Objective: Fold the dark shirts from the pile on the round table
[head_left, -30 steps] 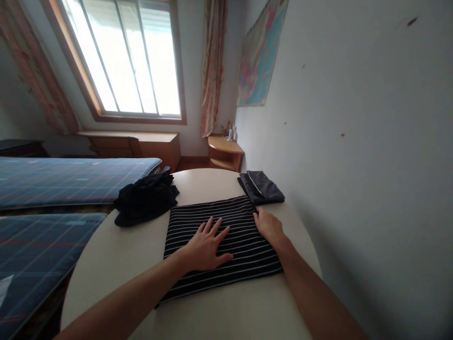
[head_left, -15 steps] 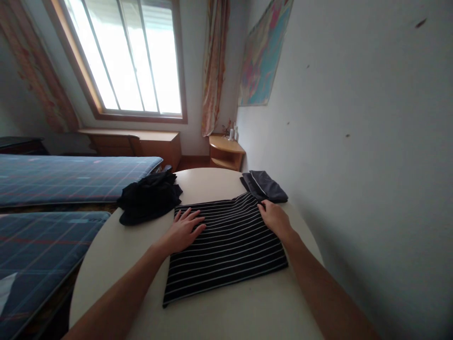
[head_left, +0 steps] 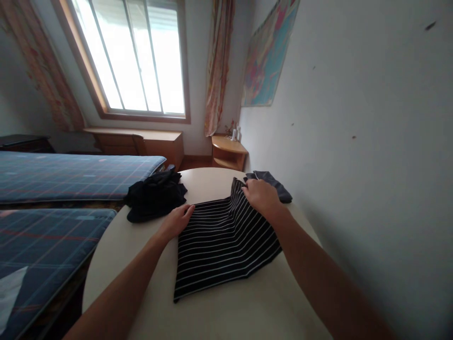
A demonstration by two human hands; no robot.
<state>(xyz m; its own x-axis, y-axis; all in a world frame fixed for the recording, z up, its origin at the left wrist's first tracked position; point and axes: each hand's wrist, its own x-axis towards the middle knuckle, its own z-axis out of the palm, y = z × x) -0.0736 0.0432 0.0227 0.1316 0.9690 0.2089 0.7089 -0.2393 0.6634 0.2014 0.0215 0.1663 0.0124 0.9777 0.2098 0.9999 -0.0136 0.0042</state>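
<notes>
A black cloth with white stripes (head_left: 219, 241) lies on the round cream table (head_left: 116, 264). Its far right corner is lifted, pinched in my right hand (head_left: 262, 196). My left hand (head_left: 176, 221) has its fingers closed on the cloth's far left corner. Just beyond my left hand is a crumpled black cloth (head_left: 154, 196). Folded dark grey cloth (head_left: 276, 184) sits behind my right hand, which partly hides it.
Two beds with blue plaid mattresses (head_left: 81, 174) stand to the left of the table. A white wall (head_left: 354, 189) runs close along the right. Beyond the table are a wooden corner shelf (head_left: 230, 145) and a desk (head_left: 159, 136).
My right hand has raised the striped cloth's far right corner and moved it left, bending the cloth. My left hand, spread flat before, has closed on the far left corner.
</notes>
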